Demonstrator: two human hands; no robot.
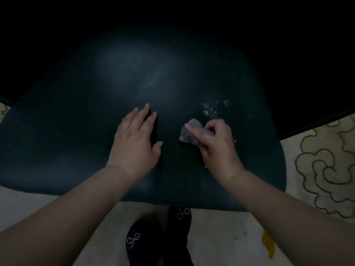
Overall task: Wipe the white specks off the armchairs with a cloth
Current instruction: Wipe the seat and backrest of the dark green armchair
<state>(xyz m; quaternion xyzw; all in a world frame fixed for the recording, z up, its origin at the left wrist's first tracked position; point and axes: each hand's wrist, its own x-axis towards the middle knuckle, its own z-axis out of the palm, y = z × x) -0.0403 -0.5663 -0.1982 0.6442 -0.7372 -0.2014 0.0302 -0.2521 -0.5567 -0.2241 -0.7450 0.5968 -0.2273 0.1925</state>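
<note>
here, head view: the right hand (219, 144) grips a small bunched cloth (189, 132), fingers curled round it, and presses it onto the dark seat (76, 131) of the armchair. the left hand (137, 139) lies flat on the seat beside it, fingers straight and holding nothing. a cluster of white specks (213, 107) sits just beyond the cloth, toward the back right of the seat; one stray speck (234, 140) shows beside the right hand. likely risks: a sweep toward the right could push specks off the seat edge onto the patterned carpet (326, 169) close by; a small wad may smear rather than lift, as the pale streaks (151, 81) farther back suggest. room to move: the seat lies open ahead and to the left; the front edge is near the wrists, above two dark shoes (159, 237). the chair back is lost in darkness.
</note>
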